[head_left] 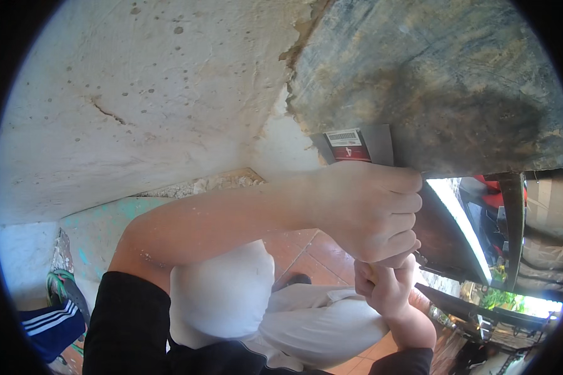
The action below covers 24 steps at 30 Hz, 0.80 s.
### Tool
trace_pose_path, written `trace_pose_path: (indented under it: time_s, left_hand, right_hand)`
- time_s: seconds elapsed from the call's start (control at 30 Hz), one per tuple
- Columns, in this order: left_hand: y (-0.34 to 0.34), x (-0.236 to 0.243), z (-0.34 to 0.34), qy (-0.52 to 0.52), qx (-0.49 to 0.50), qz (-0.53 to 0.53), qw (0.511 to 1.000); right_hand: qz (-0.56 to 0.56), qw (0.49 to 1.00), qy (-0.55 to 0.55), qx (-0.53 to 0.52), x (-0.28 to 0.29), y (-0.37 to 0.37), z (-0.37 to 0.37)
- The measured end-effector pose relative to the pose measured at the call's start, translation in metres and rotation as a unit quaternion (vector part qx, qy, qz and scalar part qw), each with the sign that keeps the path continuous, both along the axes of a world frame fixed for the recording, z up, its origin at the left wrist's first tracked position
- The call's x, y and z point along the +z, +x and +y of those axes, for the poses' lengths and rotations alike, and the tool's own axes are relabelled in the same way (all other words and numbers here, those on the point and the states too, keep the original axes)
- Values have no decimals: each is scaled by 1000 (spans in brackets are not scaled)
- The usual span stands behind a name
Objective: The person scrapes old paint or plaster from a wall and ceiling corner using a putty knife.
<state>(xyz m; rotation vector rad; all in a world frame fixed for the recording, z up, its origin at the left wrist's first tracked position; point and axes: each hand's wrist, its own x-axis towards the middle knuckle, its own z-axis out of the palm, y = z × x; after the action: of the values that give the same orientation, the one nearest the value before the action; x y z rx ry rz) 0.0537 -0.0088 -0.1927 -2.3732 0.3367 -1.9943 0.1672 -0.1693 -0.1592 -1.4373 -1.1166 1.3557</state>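
Under the dark slab's (431,81) edge, both hands, left (369,209) over right (388,284), clench one scraper (360,145), wall (137,106) close beside.

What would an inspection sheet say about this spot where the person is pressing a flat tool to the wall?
Surface: rough whitish plaster wall, pitted and cracked, beside a dark wet grey patch.
Job's things: flat grey metal blade with a red label, pressed against the grey patch's lower edge.
Clutter: white filled sack on the reddish tiled floor.
Grip: left hand closed over the tool below the blade; right hand fisted just beneath it, apparently on the handle.
Cables: nothing seen.
Surroundings: bright opening with greenery at right; striped blue cloth at lower left.
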Motion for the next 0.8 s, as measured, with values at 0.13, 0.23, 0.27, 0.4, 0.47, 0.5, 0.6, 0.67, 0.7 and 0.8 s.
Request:
trace_pose_path:
  time_s: [0.13, 0.23, 0.27, 0.4, 0.47, 0.5, 0.6, 0.67, 0.7, 0.8]
  left_hand:
    - [0, -6, -6, 5, 8, -17, 1000]
    - [1, -7, -4, 9, -20, 23, 999]
    - [0, -8, -2, -4, -38, 33, 999]
    - [-7, -15, 0, -7, -16, 19, 1000]
    - [-7, -11, -3, 16, -35, 41, 998]
    - [-5, -10, -2, 17, -33, 41, 998]
    - [-3, -10, 3, 21, -10, 40, 999]
    - [-7, -13, 6, 23, -2, -5, 1000]
    - [-10, -10, 6, 23, 0, -4, 1000]
    - [-14, -5, 5, 15, -9, 49, 999]
  right_hand:
    - [-20, 999, -24, -8, 3, 1, -14]
    - [-78, 997, -4, 2, -2, 6, -15]
    - [-69, 997, 13, -7, -9, 4, -13]
    - [-74, 997, 20, 5, -10, 2, -7]
    - [-81, 997, 12, 7, -6, 3, -12]
    - [-80, 997, 14, 9, -7, 3, -11]
    - [-99, 993, 59, -25, -18, -5, 3]
    - [-104, 993, 52, -27, -13, -7, 2]
    - [-108, 993, 44, -27, -11, -8, 1]
    - [-81, 996, 24, 8, -8, 0, -6]
